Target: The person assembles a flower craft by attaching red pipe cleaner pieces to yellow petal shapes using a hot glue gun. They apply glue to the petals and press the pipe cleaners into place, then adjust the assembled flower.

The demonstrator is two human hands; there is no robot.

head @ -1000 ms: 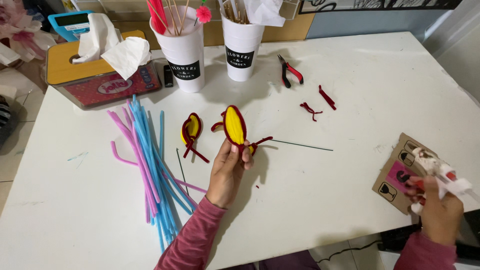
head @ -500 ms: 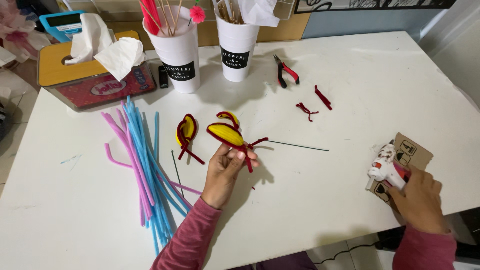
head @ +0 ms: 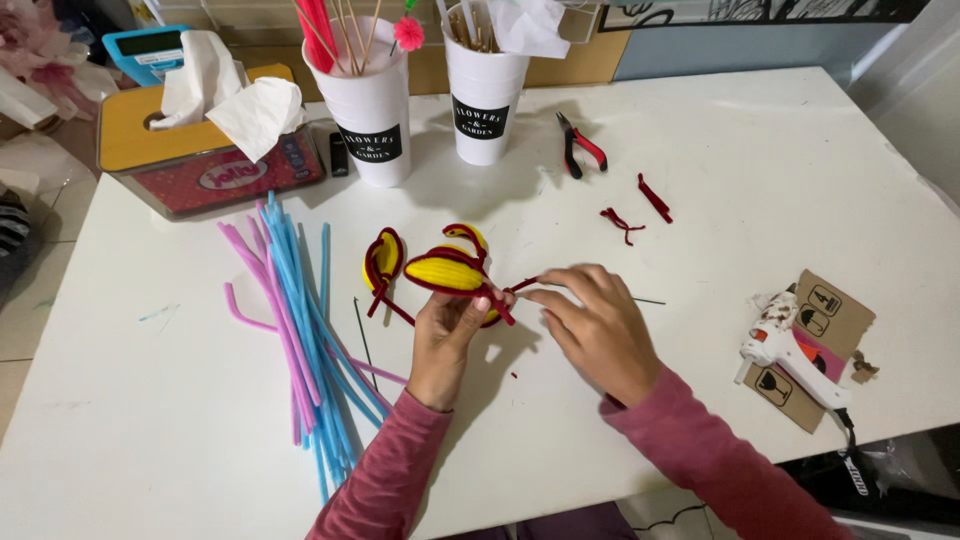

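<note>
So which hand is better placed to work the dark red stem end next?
Probably the right hand: its fingertips already pinch the dark red stem end. The left hand is occupied holding up the yellow petal, steadying the piece.

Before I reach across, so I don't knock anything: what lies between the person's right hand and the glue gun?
Only bare white table in the head view, between the right hand and the glue gun, apart from a thin wire's tip beside the hand.
</note>
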